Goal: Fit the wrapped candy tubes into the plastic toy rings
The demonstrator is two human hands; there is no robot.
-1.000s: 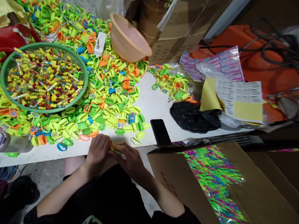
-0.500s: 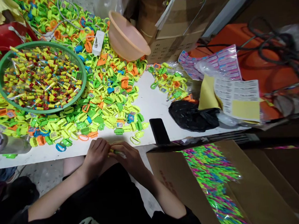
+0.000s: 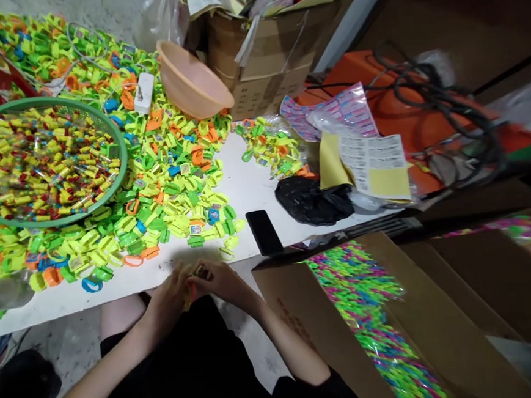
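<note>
My left hand point(image 3: 169, 295) and my right hand point(image 3: 223, 281) meet at the table's front edge, above my lap, with fingers closed. A small yellow-and-orange piece point(image 3: 189, 296) shows under the left fingers; blur and the fingers hide its kind. The right thumb and forefinger pinch close to it, and what they hold is unclear. Just beyond the hands spreads a heap of toy plastic watches point(image 3: 174, 206) in yellow, green, orange and blue. To the left, a green basket point(image 3: 122, 155) is full of small clear-wrapped yellow-and-red pieces point(image 3: 46, 161).
A black phone point(image 3: 264, 232) and a black plastic bag point(image 3: 314, 201) lie on the white table point(image 3: 233, 171). Behind are a peach bowl point(image 3: 196, 85), a power strip point(image 3: 144, 93) and a carton point(image 3: 269, 70). An open box point(image 3: 297, 319) with colourful bagged pieces stands at my right.
The view has turned rightward, so the table things appear further left. My hands remain together; the right has shifted its grip, and a yellow-and-orange piece now shows below the left fingers.
</note>
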